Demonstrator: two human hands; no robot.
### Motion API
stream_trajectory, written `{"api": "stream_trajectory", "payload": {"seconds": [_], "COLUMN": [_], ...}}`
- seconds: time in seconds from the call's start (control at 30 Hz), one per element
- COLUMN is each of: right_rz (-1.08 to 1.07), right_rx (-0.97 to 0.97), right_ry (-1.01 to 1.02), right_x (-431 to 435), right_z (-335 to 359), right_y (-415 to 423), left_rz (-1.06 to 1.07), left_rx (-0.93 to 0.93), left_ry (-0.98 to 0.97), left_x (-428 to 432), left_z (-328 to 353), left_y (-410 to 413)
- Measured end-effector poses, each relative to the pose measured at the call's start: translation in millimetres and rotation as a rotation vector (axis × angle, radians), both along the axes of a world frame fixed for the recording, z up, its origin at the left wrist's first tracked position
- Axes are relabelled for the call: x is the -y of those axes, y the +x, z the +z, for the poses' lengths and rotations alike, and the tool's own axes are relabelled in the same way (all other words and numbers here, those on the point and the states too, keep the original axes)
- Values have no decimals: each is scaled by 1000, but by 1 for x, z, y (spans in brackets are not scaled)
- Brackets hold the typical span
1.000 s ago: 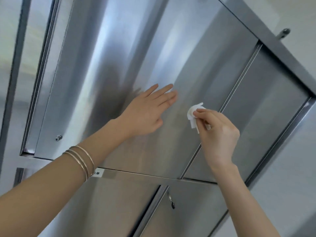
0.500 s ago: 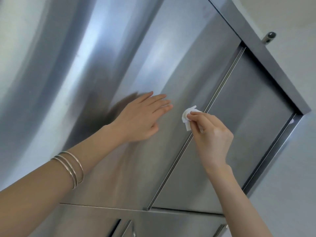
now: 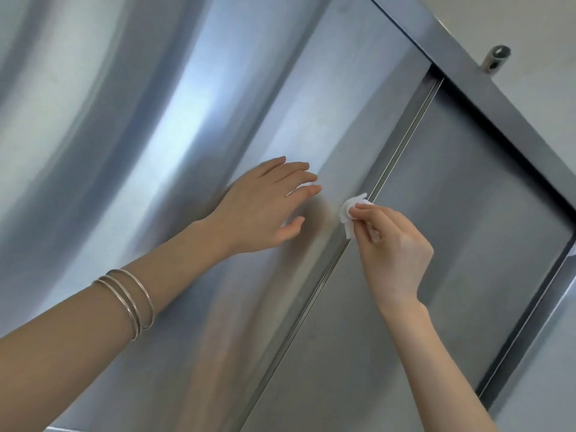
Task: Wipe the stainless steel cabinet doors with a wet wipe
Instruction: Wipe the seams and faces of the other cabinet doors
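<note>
Fingers (image 3: 372,213) of the right hand (image 3: 392,244) pinch a crumpled wet wipe (image 3: 349,212) against the seam where the left door (image 3: 218,104) meets the right door (image 3: 467,198); the left hand (image 3: 265,207) lies flat on the left door with fingers straight, gripping nothing. Current step appears to be wiping along the door edge. Next move likely calls for steady pressure on the wipe along the seam.
</note>
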State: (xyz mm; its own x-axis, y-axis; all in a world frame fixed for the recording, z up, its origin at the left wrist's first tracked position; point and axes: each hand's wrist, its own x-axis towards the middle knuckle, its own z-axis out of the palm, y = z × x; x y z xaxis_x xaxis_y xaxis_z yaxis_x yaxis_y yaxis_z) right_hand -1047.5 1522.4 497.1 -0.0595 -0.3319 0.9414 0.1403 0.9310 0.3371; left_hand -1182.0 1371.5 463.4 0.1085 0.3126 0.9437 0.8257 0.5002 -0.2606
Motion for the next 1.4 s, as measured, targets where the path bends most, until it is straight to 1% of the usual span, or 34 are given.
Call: {"api": "stream_trajectory", "payload": {"seconds": [0.2, 0.4, 0.5, 0.6, 0.7, 0.8, 0.93, 1.0, 1.1, 1.2, 1.33, 1.4], "right_rz": [27, 108, 167, 169, 157, 168, 65, 10, -58, -49, 15, 23], "right_rx": [-1, 51, 56, 41, 10, 15, 42, 48, 47, 38, 18, 42], "right_ry": [3, -65, -46, -12, -55, -121, 22, 65, 61, 47, 44, 82], "right_x": [-41, -75, -76, -76, -83, -90, -101, -104, -103, -100, -101, -102], "right_z": [52, 104, 132, 157, 177, 175, 161, 174, 208, 228, 216, 214], "right_y": [-2, -16, -28, -41, -54, -64, -72, -72, -74, -74, -75, -75], "left_rz": [62, 203, 235, 247, 246, 250, 264, 258, 242, 261, 248, 242], "left_rx": [19, 31, 48, 15, -31, -37, -19, -44, -82, -103, -134, -147], "left_ry": [44, 21, 47, 80, 110, 126, 134, 150, 195, 205, 219, 235], "left_x": [-42, -57, -64, -71, -82, -91, -99, -104, -108, -109, -110, -111], "left_z": [26, 56, 63, 68, 72, 82, 94, 95, 93, 93, 93, 93], "left_y": [6, 9, 5, 5, 3, -1, -8, -11, -16, -22, -26, -28]}}
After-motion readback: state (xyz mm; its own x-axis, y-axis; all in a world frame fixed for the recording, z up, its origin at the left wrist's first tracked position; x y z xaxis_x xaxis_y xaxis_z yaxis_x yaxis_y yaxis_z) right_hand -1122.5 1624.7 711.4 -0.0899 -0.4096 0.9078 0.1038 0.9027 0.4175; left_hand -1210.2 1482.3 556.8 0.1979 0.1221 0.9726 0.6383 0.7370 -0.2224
